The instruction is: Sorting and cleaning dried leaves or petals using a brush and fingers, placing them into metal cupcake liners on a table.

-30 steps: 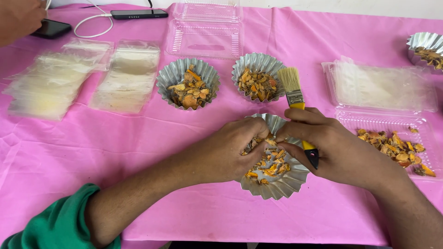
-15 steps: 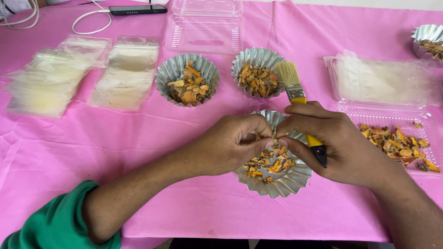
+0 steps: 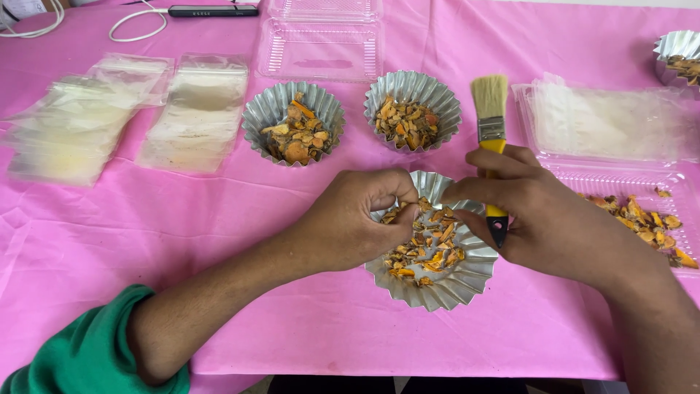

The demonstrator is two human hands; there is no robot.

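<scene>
My left hand (image 3: 357, 222) rests on the left rim of a fluted foil cup (image 3: 448, 284), fingers curled into the orange-brown dried pieces (image 3: 426, 252) inside it. My right hand (image 3: 543, 215) hovers over the cup's right side and holds a yellow-handled paintbrush (image 3: 490, 117), bristles pointing away from me. Its fingertips meet the left hand's above the pieces. Whether the left fingers pinch a piece is hidden.
Two more filled foil cups (image 3: 294, 131) (image 3: 413, 111) stand behind. Stacks of clear bags (image 3: 197, 117) (image 3: 69, 128) lie left. A clear clamshell tray (image 3: 321, 44) sits at the back, another tray with dried pieces (image 3: 642, 211) at right, and a further foil cup (image 3: 678, 55) far right.
Both hands have stayed over the near foil cup; the fingers shifted slightly among the pieces. The view tilted, dropping the dark object at top left out of sight.
</scene>
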